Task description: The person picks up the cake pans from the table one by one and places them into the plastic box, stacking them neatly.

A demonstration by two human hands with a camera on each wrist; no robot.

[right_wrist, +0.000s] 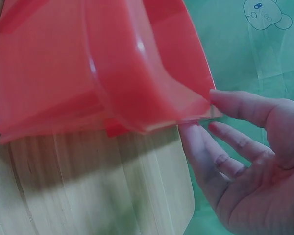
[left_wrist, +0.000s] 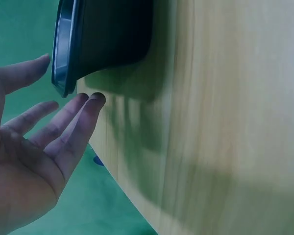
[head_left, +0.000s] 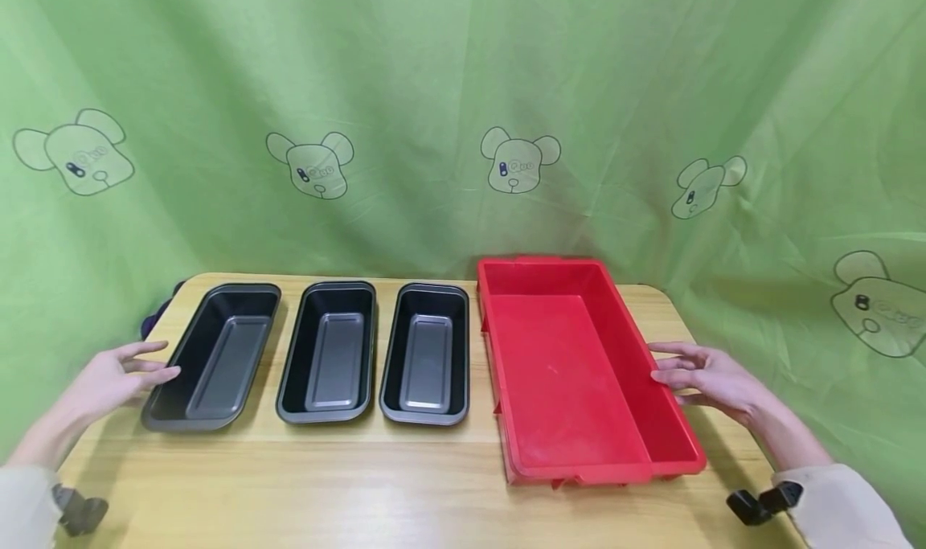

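Note:
At the far left of the head view, my left hand (head_left: 119, 378) reaches beside a dark loaf pan (head_left: 233, 356), its fingers spread and loosely bent. In the left wrist view the pan's rim (left_wrist: 63, 54) lies between the thumb and the other fingers, and a gap shows on the thumb's side. My right hand (head_left: 712, 378) is at the right rim of a red rectangular tray (head_left: 567, 372). In the right wrist view its thumb and fingertips (right_wrist: 186, 129) lie about the rim, apparently touching it, with the fingers fairly straight. Nothing lies in the tray.
Two more dark loaf pans, a middle one (head_left: 340, 364) and a right one (head_left: 427, 364), stand between the left pan and the tray. All rest on a wooden table (head_left: 325, 485). A green curtain (head_left: 419, 67) with bear-head outlines hangs behind.

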